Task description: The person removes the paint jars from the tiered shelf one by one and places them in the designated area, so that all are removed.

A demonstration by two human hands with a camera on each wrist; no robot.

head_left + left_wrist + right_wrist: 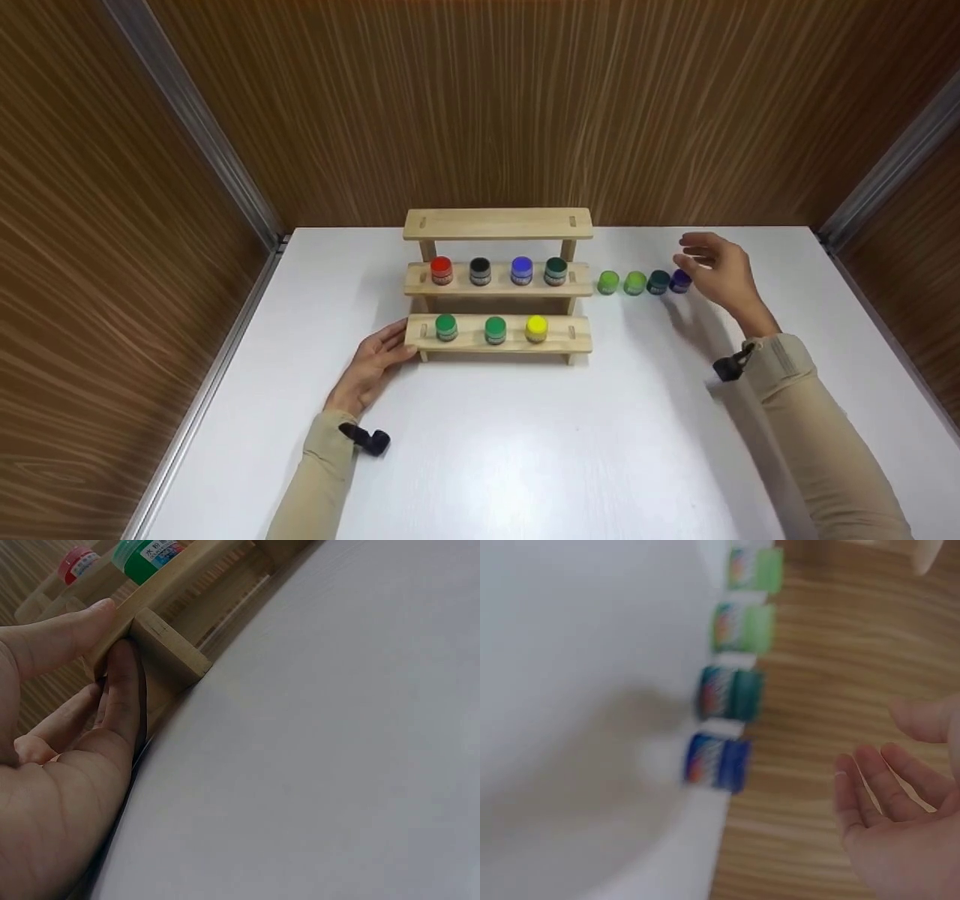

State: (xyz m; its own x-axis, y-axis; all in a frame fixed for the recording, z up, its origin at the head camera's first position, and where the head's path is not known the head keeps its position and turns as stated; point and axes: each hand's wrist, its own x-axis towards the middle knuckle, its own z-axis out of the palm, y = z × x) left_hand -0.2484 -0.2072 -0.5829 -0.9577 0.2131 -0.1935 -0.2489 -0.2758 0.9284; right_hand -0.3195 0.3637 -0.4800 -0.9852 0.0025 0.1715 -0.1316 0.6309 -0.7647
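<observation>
One purple jar (pixel 680 283), mid-right, seems sought by the spread right grip (pixel 725 280); pinching would be needed. The rack (pixel 499 223) is pinched by the left grip (pixel 369 370).

Front passage: white tabletop (pixel 510 435) lies open before the wooden rack (pixel 498 223).
Right flank: four jars (pixel 634 283) bar the way.
Rear: wood-grain wall (pixel 495 112) blocks passage.

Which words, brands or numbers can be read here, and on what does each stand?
"水粉" stands on the green jar nearest the left hand; following characters unclear.
Red jar: too small to read.
Two light green jars, dark green jar and dark blue jar, right wrist view: blurred.
Other jars: too small.
</observation>
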